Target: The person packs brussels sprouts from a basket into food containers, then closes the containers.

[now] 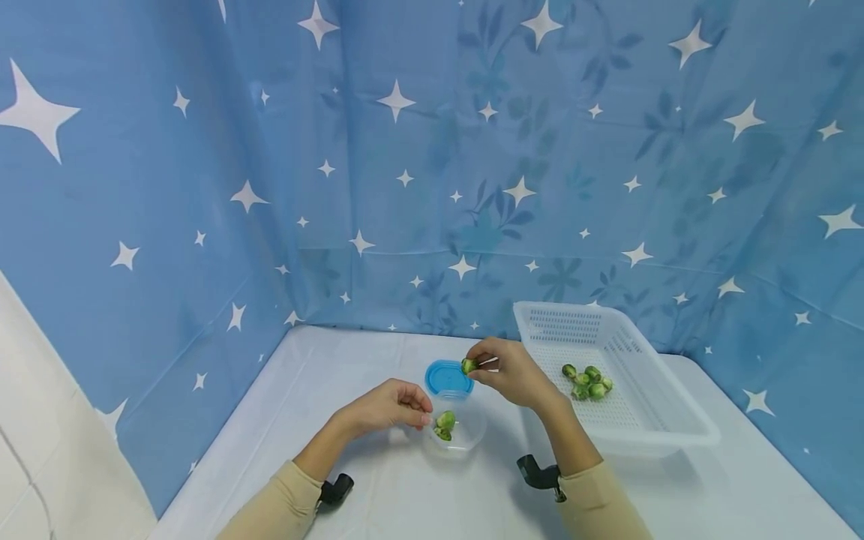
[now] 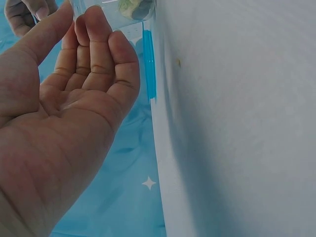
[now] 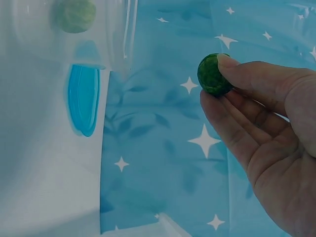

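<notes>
My right hand pinches a green Brussels sprout between thumb and fingertips, raised above the table near the blue lid. Below and to the left of it stands a small clear plastic container with a couple of Brussels sprouts inside. The left hand is at the container's left side, its thumb and fingertips holding the rim. In the left wrist view, its bent fingers lie against the clear wall. The lid lies flat just behind the container.
A large white perforated basket stands at the right, with several Brussels sprouts on its floor. White cloth covers the table. A blue star-patterned curtain rises behind the table and along both sides.
</notes>
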Motion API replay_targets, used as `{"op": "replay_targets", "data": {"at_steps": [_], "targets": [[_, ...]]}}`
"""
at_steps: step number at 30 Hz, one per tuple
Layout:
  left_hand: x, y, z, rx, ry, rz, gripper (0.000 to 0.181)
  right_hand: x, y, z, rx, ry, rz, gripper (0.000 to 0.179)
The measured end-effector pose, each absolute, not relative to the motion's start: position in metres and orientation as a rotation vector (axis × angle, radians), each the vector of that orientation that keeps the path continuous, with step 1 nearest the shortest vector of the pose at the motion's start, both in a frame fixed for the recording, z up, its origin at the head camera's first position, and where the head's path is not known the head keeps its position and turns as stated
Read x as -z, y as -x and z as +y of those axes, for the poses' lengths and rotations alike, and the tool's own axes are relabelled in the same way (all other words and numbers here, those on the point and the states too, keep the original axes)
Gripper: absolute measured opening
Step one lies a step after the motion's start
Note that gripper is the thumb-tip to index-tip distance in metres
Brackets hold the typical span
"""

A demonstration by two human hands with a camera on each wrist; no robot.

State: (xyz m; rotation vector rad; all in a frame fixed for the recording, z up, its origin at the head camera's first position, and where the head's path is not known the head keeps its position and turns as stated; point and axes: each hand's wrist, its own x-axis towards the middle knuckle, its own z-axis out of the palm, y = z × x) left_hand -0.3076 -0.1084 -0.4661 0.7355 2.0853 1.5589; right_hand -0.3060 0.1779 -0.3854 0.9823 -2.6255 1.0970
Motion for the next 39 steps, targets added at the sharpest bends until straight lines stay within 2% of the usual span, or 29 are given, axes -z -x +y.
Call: {"op": "replay_targets", "data": {"at_steps": [12, 27, 39], "targets": [[0.464, 0.306, -0.109, -1.56, -0.737, 2.087, 0.029, 0.392, 0.304, 0.18, -1.164, -1.136, -2.658, 0.027], [0.464, 0.305, -0.109, -1.56, -0.743, 2.087, 0.027, 0.394, 0.301, 0.174, -1.151, -1.279, -2.727, 0.019], [0.465, 0.306, -0.109, -1.555, -0.75, 2.089, 0.028, 0.401, 0.302, 0.171, -1.102, -1.266, -2.781, 0.017]]}}
